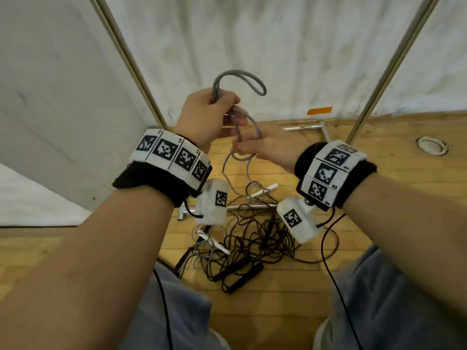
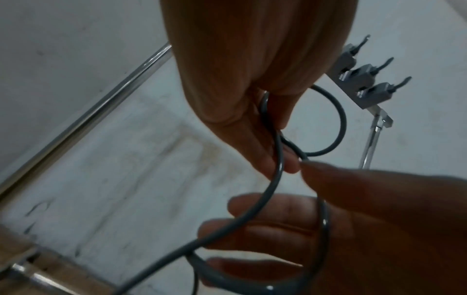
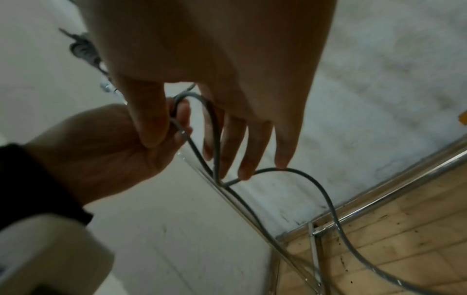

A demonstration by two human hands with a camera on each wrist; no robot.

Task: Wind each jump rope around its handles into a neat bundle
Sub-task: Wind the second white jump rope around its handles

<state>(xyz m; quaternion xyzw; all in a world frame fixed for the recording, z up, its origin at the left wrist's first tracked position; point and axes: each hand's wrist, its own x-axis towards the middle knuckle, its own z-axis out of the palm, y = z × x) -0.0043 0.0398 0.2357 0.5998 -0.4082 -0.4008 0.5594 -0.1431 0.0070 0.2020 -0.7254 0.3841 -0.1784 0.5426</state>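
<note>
Knees: blue trousers [image 1: 161, 314] fill the lower corners of the head view, one leg either side of the wooden floor [image 1: 394, 198].
Floor pile: a tangle of dark rope [image 1: 262, 238] lies at lower centre, with two black handles [image 1: 240, 274] side by side at its near edge and white handles [image 1: 262, 190] further up the pile.
Wrist bands: black cuffs with white marker tiles sit on both forearms, at mid-left and mid-right of the frame.
Right hand [image 1: 267, 147]: right of centre, fingers fairly straight and spread, the grey rope draped across them; in the right wrist view the thumb presses the strand against the other hand.
Grey jump rope [image 1: 242, 79]: held in the air at centre; one loop stands up above the left fist, another hangs between the hands, and the free length drops to the floor pile.
Left hand [image 1: 204, 114]: just left of centre, fingers curled and clamped round the gathered grey strands.
Backdrop: white sheeting [image 1: 278, 46] on metal poles [image 1: 394, 61] across the top; an orange tape strip [image 1: 319, 110] sits at its foot.
</note>
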